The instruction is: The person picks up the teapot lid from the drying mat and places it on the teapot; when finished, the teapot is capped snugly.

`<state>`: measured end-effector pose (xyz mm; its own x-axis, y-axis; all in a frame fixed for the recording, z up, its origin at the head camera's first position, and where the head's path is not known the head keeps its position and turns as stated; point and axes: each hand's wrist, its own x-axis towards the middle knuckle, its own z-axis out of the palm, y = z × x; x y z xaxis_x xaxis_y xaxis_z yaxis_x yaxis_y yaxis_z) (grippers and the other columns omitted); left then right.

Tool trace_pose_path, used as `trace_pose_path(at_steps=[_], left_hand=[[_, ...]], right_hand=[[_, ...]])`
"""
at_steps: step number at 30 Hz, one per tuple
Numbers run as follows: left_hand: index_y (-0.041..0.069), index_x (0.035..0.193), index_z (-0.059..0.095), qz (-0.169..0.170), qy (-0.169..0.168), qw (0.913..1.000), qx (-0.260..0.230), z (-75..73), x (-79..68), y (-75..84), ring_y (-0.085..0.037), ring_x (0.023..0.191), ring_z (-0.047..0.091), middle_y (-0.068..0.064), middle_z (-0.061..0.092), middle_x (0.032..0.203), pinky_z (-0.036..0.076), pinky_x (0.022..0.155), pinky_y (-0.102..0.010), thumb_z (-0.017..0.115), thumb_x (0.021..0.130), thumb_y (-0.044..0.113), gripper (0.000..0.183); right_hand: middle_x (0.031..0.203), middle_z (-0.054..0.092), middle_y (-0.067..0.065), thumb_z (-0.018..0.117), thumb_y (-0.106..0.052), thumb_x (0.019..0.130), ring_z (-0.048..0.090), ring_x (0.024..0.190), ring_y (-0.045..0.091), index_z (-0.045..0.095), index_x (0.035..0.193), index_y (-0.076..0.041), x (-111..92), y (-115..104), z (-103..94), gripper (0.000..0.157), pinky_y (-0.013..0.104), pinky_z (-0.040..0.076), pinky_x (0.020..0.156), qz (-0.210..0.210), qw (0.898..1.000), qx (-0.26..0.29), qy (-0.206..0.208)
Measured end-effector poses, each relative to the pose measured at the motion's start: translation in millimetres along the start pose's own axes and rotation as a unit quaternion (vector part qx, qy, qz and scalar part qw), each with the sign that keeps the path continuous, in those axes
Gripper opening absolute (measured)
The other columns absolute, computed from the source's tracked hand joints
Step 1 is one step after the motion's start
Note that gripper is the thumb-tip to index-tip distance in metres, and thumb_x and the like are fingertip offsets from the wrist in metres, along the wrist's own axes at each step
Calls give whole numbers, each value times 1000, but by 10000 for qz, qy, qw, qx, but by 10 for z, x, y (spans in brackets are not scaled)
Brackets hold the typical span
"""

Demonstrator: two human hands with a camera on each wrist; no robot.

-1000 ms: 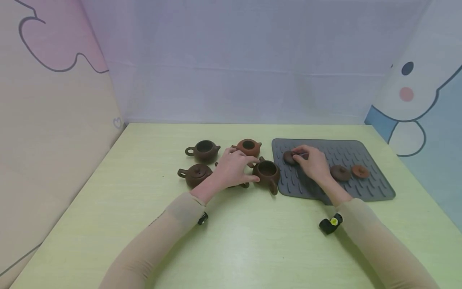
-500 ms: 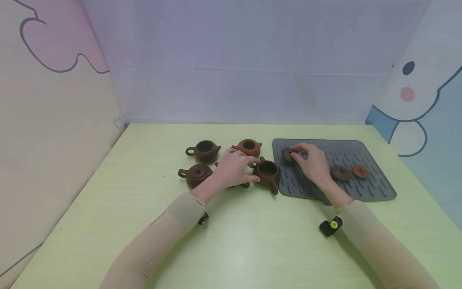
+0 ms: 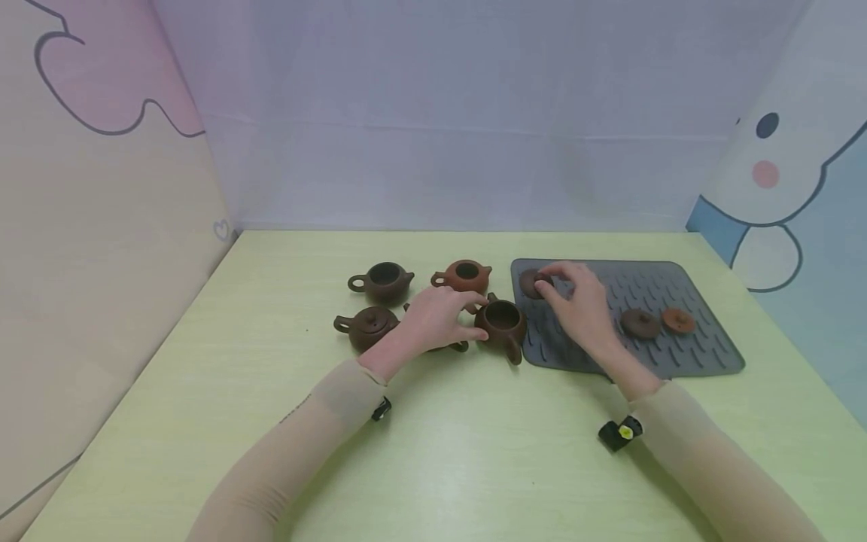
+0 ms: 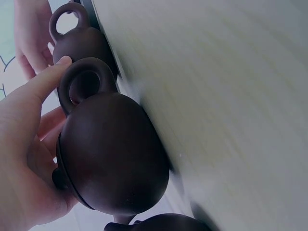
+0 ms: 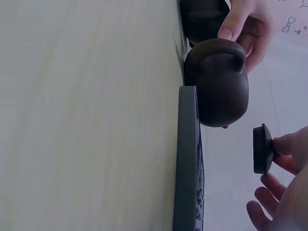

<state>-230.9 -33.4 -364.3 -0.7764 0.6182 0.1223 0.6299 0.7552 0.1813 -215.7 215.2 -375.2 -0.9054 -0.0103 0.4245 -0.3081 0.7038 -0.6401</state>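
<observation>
My right hand (image 3: 584, 305) pinches a dark brown teapot lid (image 5: 261, 150) by its knob. The lid hangs tilted above the left part of the grey mat (image 3: 650, 278), apart from the pots. My left hand (image 3: 436, 320) holds a lidless dark brown teapot (image 3: 501, 335), thumb and index finger on its left side; this pot stands at the mat's left edge. Beneath the left hand is a lidded teapot (image 4: 113, 154), mostly hidden in the head view. Another lidded teapot (image 3: 371, 331) stands left of that hand.
Behind the left hand stand a lidless dark teapot (image 3: 384, 282) and a lidless reddish teapot (image 3: 466, 275). On the mat's right part lie a dark lid (image 3: 640, 324) and a reddish lid (image 3: 678, 321). A pale curtain (image 3: 460, 150) borders the table's back.
My right hand has moved left and slightly away from me, lifting the dark lid toward the lidless teapot. My left hand has stayed in place.
</observation>
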Motion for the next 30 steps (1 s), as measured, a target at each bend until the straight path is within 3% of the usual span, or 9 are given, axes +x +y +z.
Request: trace_pose_path(at_steps=[17,30], left_hand=[[27,129,64,-23,-22,10000,44,-2,15,-6,-10,78,69,9,76,103,49,60,-25,74,82,55,55],[26,128,65,-40,-13,10000,-4,-7,10,1,-10,81,71,8,76,104,49,59,-24,74,82,55,55]], right_hand=[[118,63,14,67,-24,95,57,112,32,66,115,-9,-124,-254,82,25,53,49,90,-214,9992,224,-252],[116,64,11,67,-23,95,58,109,29,66,116,-10,-164,-305,141,25,50,50,89,-245,9984,267,-434]])
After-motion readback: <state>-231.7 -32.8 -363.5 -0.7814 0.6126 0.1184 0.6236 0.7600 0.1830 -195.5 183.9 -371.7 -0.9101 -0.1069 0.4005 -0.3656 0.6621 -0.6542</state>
